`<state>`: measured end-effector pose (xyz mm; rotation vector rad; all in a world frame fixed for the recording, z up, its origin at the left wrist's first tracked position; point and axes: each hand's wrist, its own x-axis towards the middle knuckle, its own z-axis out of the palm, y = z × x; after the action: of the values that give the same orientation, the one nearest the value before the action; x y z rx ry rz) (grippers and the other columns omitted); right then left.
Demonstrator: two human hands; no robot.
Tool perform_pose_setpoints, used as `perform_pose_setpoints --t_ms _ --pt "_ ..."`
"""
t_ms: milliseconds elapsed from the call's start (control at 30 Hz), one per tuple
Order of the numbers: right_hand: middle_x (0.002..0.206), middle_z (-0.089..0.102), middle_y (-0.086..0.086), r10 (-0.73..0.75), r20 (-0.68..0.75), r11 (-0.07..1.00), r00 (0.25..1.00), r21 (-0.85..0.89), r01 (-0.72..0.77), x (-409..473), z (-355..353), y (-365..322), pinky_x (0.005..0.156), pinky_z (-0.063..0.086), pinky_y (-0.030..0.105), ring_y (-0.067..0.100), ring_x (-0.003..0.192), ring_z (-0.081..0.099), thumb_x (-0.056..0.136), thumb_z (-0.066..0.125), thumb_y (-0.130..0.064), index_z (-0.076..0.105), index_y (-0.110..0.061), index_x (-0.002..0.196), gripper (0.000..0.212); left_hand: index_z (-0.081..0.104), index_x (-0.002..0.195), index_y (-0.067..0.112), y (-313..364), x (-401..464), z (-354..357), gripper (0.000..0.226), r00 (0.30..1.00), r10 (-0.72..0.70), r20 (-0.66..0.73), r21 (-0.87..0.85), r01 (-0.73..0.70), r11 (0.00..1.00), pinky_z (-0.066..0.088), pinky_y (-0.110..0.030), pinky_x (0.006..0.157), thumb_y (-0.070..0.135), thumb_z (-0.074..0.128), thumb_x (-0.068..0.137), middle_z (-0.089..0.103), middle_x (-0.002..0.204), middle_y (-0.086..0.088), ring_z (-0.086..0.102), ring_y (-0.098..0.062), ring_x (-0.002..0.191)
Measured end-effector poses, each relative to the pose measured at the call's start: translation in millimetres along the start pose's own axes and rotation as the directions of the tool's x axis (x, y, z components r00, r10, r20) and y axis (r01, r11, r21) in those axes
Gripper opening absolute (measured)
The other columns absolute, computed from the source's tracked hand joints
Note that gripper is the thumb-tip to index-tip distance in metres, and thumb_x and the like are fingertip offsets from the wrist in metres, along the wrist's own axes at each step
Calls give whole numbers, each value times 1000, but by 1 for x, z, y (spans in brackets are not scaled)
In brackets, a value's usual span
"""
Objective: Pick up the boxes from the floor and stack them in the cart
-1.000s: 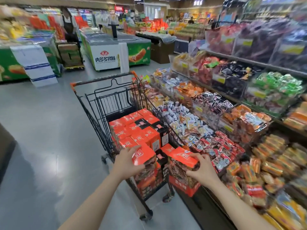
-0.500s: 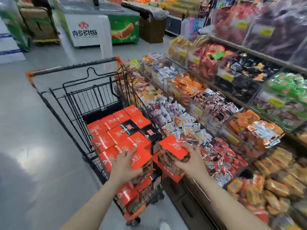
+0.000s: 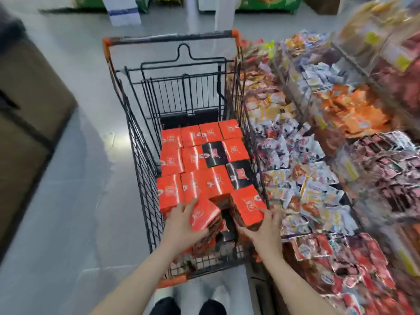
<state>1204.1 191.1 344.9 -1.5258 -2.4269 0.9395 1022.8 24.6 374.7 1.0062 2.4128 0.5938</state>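
Left hand curled round a red box, tilted, at near end of cart. Right hand gripping second red box by its near corner, just beside the first, against cart's right wall. Stacked boxes filling cart floor toward far end, two black-topped. Snack shelves touching cart's right side. Grey floor left.

Orange-red boxes, apparently two black; black cart.

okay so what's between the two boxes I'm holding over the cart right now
In the head view, a dark gap separates the left hand's box from the right hand's box; box tops lower in the cart show through it.
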Motion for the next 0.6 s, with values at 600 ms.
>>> perform_pose_setpoints --t_ms 600 --pt "155 20 -2 -147 326 984 934 -50 173 11 -42 36 116 19 35 17 142 20 84 68 -34 28 -28 148 75 25 145 17 67 23 53 103 986 -58 155 -60 68 996 34 -40 106 49 80 65 16 148 -8 28 -33 133"
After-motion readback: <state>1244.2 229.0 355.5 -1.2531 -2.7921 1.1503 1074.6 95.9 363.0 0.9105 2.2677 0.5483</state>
